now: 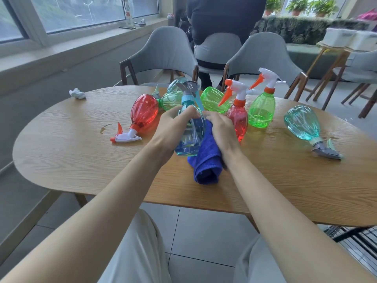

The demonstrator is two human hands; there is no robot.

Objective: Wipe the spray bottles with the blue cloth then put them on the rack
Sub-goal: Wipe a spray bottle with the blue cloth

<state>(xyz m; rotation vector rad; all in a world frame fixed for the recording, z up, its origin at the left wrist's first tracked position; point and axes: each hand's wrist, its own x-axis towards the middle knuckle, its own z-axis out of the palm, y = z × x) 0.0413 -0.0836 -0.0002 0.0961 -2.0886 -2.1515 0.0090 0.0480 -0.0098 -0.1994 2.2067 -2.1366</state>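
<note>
My left hand (173, 124) grips a clear blue spray bottle (190, 137) upright above the wooden table (61, 156). Against the bottle's right side my right hand (221, 129) holds the blue cloth (207, 163), whose lower end hangs onto the table. Behind stand a red bottle (237, 117) and a green bottle (262, 109), both upright. Another red bottle (142, 113) lies on its side at the left. Two green bottles (213, 100) and a teal one (177, 83) lie at the back. A further teal bottle (303, 124) lies at the right.
A crumpled white tissue (77, 93) lies at the table's far left. A small wet ring (104, 127) marks the wood. Two grey chairs (165, 52) stand behind the table, with a person (224, 19) seated beyond. A black wire rack (355, 237) shows under the table's right edge.
</note>
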